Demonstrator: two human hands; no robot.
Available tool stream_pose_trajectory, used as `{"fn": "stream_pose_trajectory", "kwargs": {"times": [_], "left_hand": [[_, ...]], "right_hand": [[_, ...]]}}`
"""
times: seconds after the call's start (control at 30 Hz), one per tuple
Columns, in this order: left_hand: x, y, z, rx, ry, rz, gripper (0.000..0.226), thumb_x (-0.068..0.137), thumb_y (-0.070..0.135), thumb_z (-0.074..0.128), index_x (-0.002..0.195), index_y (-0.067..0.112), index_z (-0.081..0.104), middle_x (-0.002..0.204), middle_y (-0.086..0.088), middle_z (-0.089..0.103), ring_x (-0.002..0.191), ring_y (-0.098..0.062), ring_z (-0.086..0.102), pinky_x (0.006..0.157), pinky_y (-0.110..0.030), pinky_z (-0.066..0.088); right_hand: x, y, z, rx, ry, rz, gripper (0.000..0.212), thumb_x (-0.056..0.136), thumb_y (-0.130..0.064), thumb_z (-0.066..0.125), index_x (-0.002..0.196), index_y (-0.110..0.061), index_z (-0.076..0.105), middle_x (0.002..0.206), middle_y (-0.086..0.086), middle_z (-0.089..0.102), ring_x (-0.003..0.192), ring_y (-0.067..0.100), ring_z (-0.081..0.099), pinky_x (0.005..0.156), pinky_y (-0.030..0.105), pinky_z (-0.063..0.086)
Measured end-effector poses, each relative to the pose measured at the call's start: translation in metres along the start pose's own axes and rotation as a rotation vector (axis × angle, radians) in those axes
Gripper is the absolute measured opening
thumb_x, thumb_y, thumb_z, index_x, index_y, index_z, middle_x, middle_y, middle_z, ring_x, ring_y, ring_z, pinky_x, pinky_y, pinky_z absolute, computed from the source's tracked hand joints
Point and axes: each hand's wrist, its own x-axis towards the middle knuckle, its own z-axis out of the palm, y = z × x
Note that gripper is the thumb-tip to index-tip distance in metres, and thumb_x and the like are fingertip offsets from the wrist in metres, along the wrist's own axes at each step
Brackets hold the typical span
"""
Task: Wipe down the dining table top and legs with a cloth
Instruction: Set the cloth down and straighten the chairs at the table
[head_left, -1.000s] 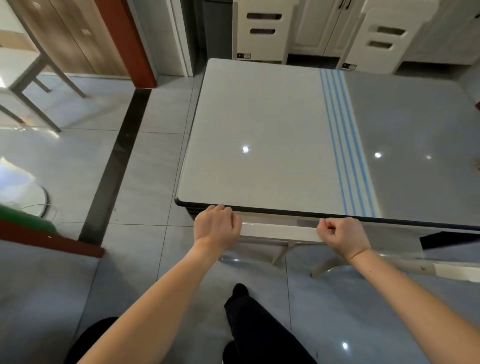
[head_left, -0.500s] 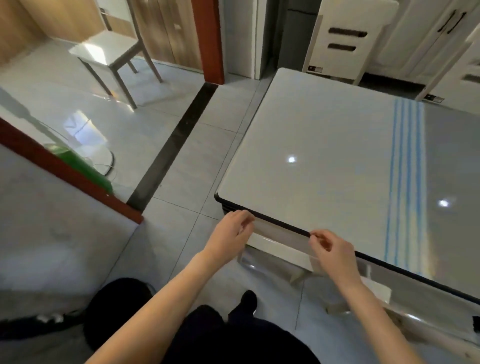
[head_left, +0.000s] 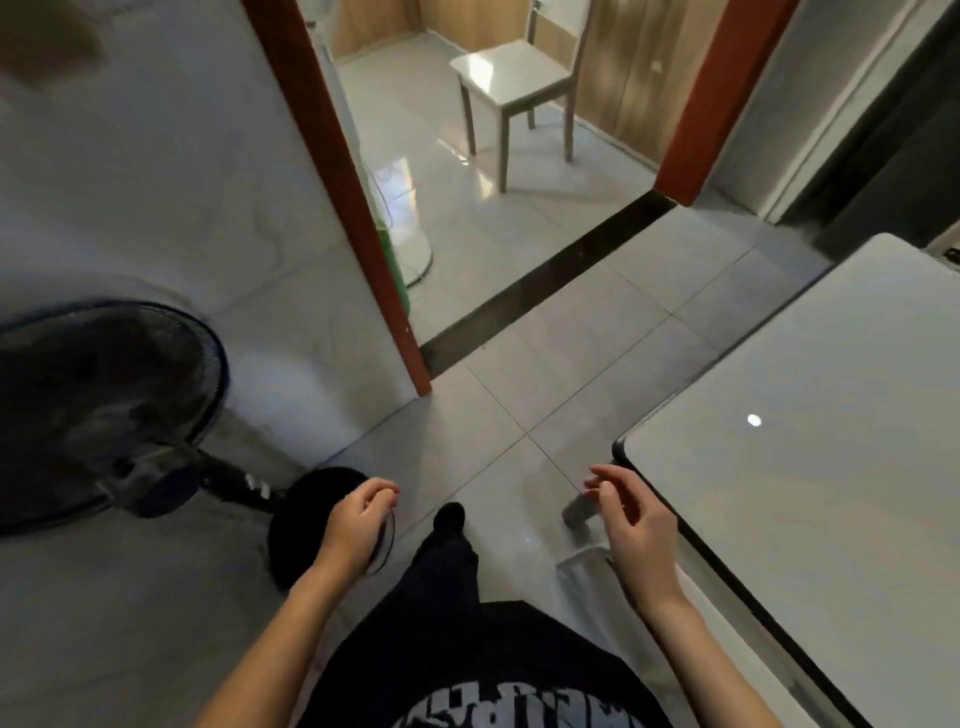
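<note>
The dining table (head_left: 810, 545) has a pale glossy top with a dark rim and fills the right side of the head view; its near left corner points toward me. Part of a pale table leg (head_left: 584, 569) shows below that corner. My right hand (head_left: 631, 530) hovers just left of the corner, off the edge, fingers spread, holding nothing. My left hand (head_left: 358, 530) hangs over the floor further left, fingers curled in against the thumb, with nothing clearly in it. No cloth is in view.
A black standing fan (head_left: 104, 405) with a round base (head_left: 306, 519) stands close on my left. A wall end with red trim (head_left: 363, 223) stands ahead. Past the doorway stands a white chair (head_left: 514, 88). Grey tiled floor (head_left: 519, 395) lies between wall and table.
Both hands have let go of the table's front edge and dropped away from it. My view has swung left, so the table now sits at the right and the fan appears.
</note>
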Motion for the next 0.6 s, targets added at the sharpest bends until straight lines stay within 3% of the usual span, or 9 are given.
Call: {"fn": "stream_pose_trajectory", "kwargs": {"times": [0.07,0.2,0.33,0.43,0.6], "left_hand": [[0.021,-0.015,-0.020,-0.044,0.038,-0.052,0.018,0.089,0.025,0.050,0.086,0.025,0.068,0.086,0.001,0.071,0.085,-0.014,0.065,0.083,-0.037,0.051],[0.080,-0.019,-0.053,-0.067,0.046,-0.102,0.023,0.096,0.008,0.048,0.086,0.021,0.065,0.087,-0.005,0.069,0.084,-0.014,0.064,0.082,-0.035,0.049],[0.145,0.001,-0.077,-0.037,-0.033,-0.105,0.014,0.086,0.026,0.053,0.086,0.022,0.066,0.086,-0.005,0.070,0.087,-0.020,0.066,0.086,-0.042,0.051],[0.195,0.026,-0.081,0.012,-0.127,-0.079,0.026,0.078,0.035,0.049,0.087,0.020,0.068,0.085,-0.004,0.070,0.087,-0.021,0.066,0.089,-0.046,0.051],[0.268,0.094,-0.050,0.097,-0.273,0.047,0.021,0.080,0.034,0.047,0.083,0.026,0.066,0.083,0.003,0.069,0.084,-0.014,0.065,0.082,-0.037,0.051]], "right_hand": [[0.024,0.001,0.026,-0.013,-0.059,0.047,0.018,0.097,-0.009,0.055,0.105,-0.017,0.069,0.095,-0.006,0.072,0.089,0.000,0.067,0.079,0.016,0.053],[0.081,0.007,0.082,-0.001,-0.118,0.197,0.017,0.099,-0.015,0.052,0.101,-0.021,0.067,0.095,-0.003,0.071,0.092,0.010,0.067,0.080,0.032,0.056],[0.131,0.002,0.112,0.037,-0.007,0.331,0.019,0.099,-0.014,0.050,0.093,-0.025,0.065,0.096,0.004,0.070,0.093,0.020,0.066,0.078,0.036,0.055],[0.159,-0.002,0.110,0.074,0.118,0.420,0.020,0.100,-0.015,0.049,0.092,-0.022,0.066,0.093,0.005,0.070,0.092,0.023,0.066,0.080,0.043,0.056],[0.189,0.010,0.082,0.104,0.297,0.508,0.019,0.100,-0.017,0.049,0.096,-0.018,0.068,0.092,0.008,0.070,0.091,0.027,0.067,0.082,0.048,0.058]]}}
